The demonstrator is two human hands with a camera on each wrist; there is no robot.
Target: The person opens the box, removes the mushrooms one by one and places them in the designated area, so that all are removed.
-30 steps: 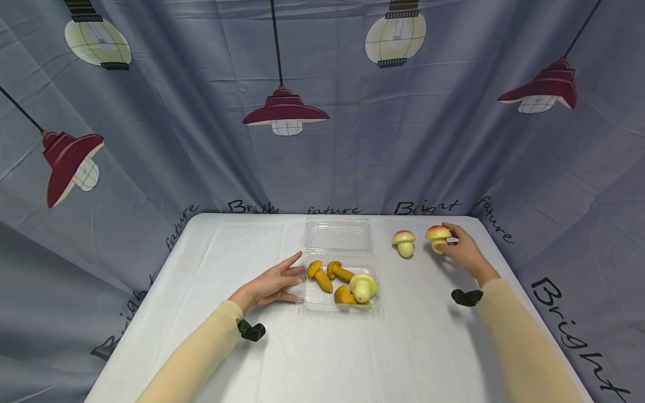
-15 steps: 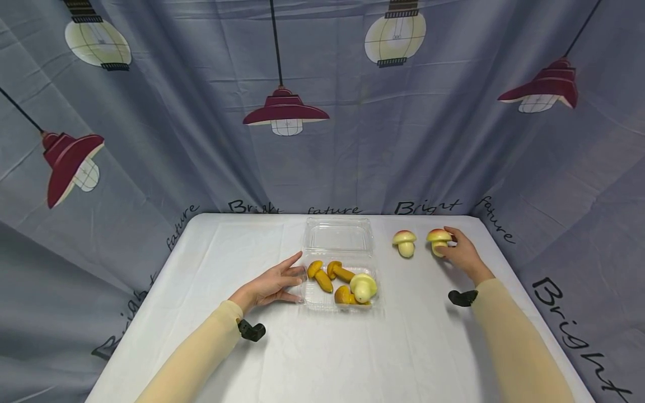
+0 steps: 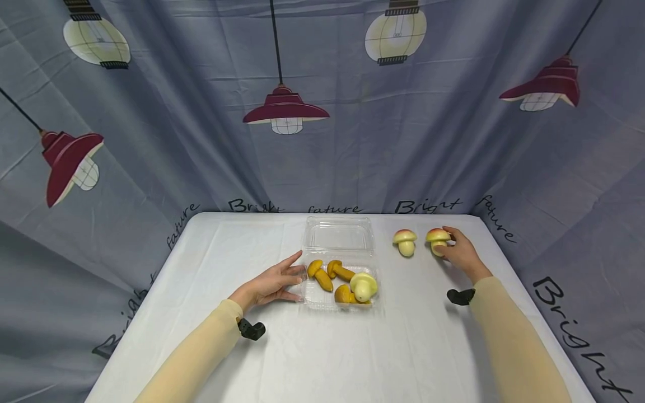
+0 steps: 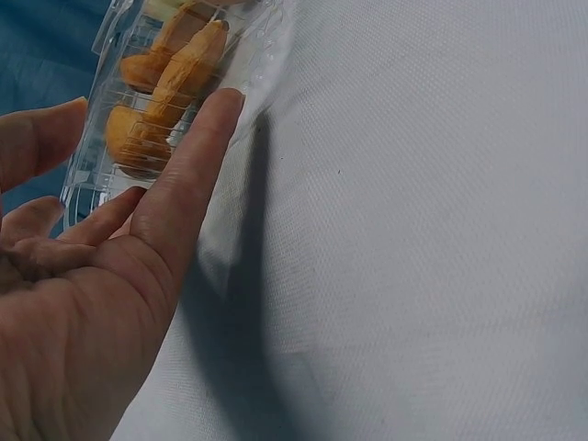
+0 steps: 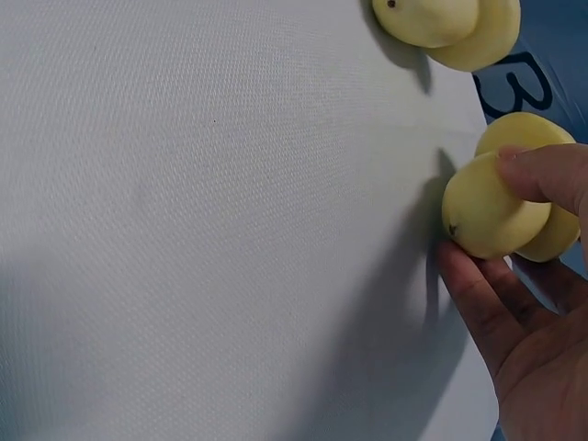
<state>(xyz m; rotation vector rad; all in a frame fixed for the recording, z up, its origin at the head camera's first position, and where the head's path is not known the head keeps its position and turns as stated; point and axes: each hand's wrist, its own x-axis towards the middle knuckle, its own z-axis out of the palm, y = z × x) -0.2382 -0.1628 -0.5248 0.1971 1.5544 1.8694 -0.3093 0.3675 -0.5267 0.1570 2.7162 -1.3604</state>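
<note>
At the far right of the table my right hand [image 3: 461, 254] pinches a toy mushroom [image 3: 438, 240] with a red-and-yellow cap and pale stem. In the right wrist view the thumb presses the stem of that mushroom [image 5: 491, 207] from above, fingers beneath. A matching mushroom [image 3: 405, 243] stands to its left. My left hand [image 3: 272, 285] rests with spread, fairly straight fingers against the left side of a clear plastic clamshell box [image 3: 314, 303]. Inside lie several brown mushrooms [image 3: 320, 276] and one pale yellow mushroom [image 3: 363, 287]. Brown mushrooms [image 4: 170, 83] show through the box wall in the left wrist view.
The box's lid [image 3: 338, 235] is folded back toward the far edge of the table. A white cloth [image 3: 322, 358] covers the table. Behind it hangs a grey-blue curtain [image 3: 201, 140] printed with lamps and lettering.
My right wrist and forearm have shifted slightly left, and the pinched mushroom has come a touch nearer to me. My left hand and the box have stayed in place.
</note>
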